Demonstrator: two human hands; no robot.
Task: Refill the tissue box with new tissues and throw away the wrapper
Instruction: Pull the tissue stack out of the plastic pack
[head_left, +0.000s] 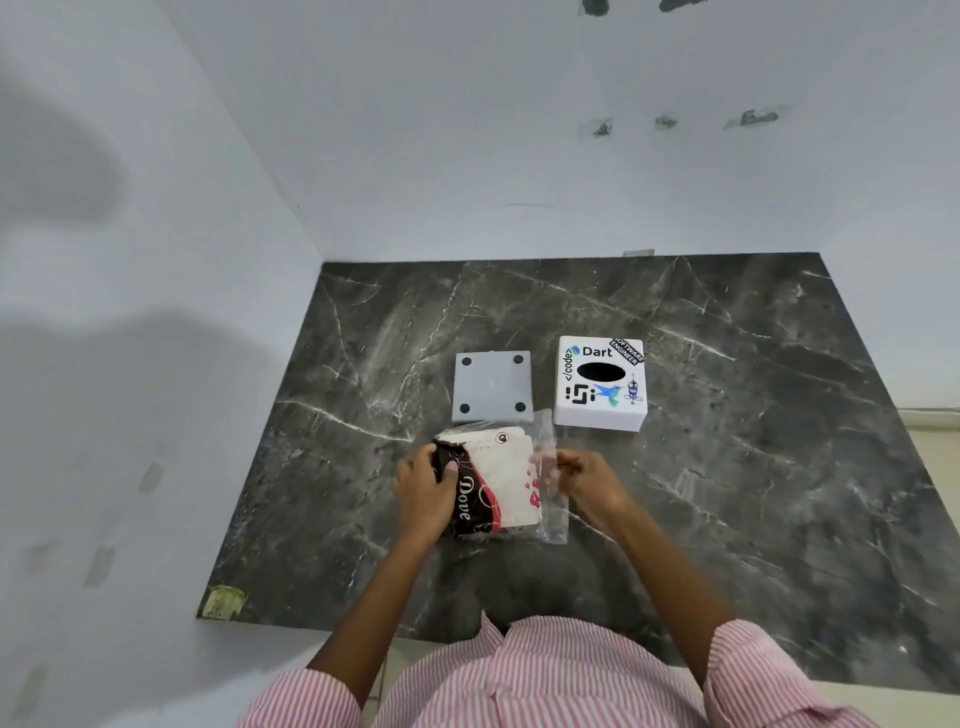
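Note:
A white tissue box cover (601, 384) with stickers and a dark oval slot stands on the dark marble surface. Its grey base plate (492, 385) lies to the left of it, black feet facing up. In front of the plate is a tissue pack (496, 480) in a black, white and red "Dove" wrapper. My left hand (423, 488) grips the pack's left end. My right hand (589, 480) pinches the clear plastic wrapper end (551, 488) on the pack's right side.
The marble slab (727, 467) sits in a corner between white walls at the left and back. A yellowish patch (223, 601) marks its front left corner. My striped pink shirt fills the bottom of the view.

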